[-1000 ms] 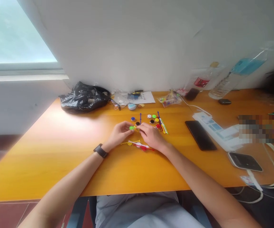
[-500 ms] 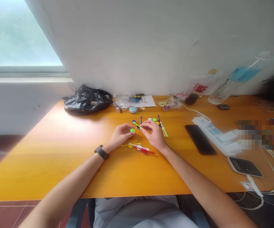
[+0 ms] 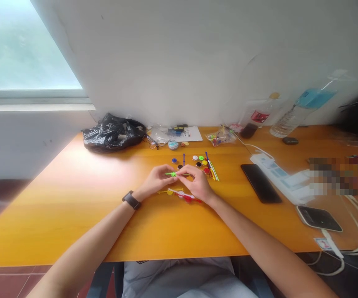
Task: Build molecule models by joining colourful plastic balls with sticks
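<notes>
In front of me, my left hand (image 3: 154, 183) pinches a small green round disc (image 3: 173, 174) between thumb and fingertips. My right hand (image 3: 199, 185) is closed on a thin green arrow (image 3: 168, 174), which lies across the disc; whether the two are joined cannot be seen. Just below the hands lie a yellow arrow (image 3: 162, 191), a white arrow (image 3: 174, 190) and a red arrow (image 3: 196, 200), with discs at them. Beyond the fingers are a blue disc (image 3: 174, 160) and an upright-pointing blue arrow (image 3: 184, 159).
Right of my hands lie several coloured discs (image 3: 201, 157) and a bundle of arrows (image 3: 213, 170). A black plastic bag (image 3: 113, 132), a bag of small parts (image 3: 220, 136) and bottles (image 3: 286, 122) stand along the wall. A phone (image 3: 260, 183) and power strip (image 3: 280, 178) are at right.
My right hand has moved left and brought the green arrow to the green disc in my left hand. The fingertips of both hands now meet.
</notes>
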The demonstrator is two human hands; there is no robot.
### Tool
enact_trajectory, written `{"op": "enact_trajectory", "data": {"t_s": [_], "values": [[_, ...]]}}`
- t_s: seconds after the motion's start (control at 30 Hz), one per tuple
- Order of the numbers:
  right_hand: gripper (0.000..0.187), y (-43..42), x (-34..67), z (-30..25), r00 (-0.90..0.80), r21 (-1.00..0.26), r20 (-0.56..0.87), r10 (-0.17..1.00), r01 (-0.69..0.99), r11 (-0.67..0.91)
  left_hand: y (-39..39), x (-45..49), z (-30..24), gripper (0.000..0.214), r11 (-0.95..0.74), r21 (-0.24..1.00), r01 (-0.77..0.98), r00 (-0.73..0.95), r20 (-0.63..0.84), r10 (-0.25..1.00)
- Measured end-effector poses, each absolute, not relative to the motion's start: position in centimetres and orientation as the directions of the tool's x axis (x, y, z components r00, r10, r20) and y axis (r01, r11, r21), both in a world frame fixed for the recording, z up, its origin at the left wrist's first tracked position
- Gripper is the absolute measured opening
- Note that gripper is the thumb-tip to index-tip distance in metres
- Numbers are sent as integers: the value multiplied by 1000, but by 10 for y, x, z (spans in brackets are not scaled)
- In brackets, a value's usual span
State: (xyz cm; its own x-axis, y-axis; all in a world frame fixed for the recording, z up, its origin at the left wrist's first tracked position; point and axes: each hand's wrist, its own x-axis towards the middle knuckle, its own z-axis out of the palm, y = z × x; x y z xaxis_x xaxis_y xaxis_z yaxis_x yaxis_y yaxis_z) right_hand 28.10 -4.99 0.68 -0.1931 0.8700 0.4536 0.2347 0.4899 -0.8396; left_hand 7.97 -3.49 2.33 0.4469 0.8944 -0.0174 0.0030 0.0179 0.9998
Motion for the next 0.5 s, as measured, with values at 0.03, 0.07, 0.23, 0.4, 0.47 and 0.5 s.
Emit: {"op": "enact_trajectory", "data": {"t_s": [0.03, 0.07, 0.23, 0.4, 0.47, 0.5], "values": [[9, -50, 281, 6, -204, -834, 464, 862, 229, 502, -35, 80, 25, 41, 30, 1000, -4, 454, -25, 891], [10, -49, 281, 6, -211, -830, 469, 858, 226, 509, -36, 79, 26, 41, 44, 999, -11, 461, -34, 887], [16, -49, 282, 3, -233, -836, 453, 860, 224, 501, -36, 79, 30, 42, 100, 995, 7, 463, -92, 881], [20, -49, 283, 3, -256, -836, 445, 859, 226, 500, -37, 80, 30, 44, 96, 995, 22, 445, -95, 891], [20, -50, 282, 4, -258, -835, 437, 862, 239, 495, -36, 80, 29, 45, 88, 996, 20, 442, -88, 893], [20, -50, 282, 5, -257, -836, 432, 864, 247, 491, -36, 80, 28, 46, 84, 996, 20, 444, -84, 892]]}}
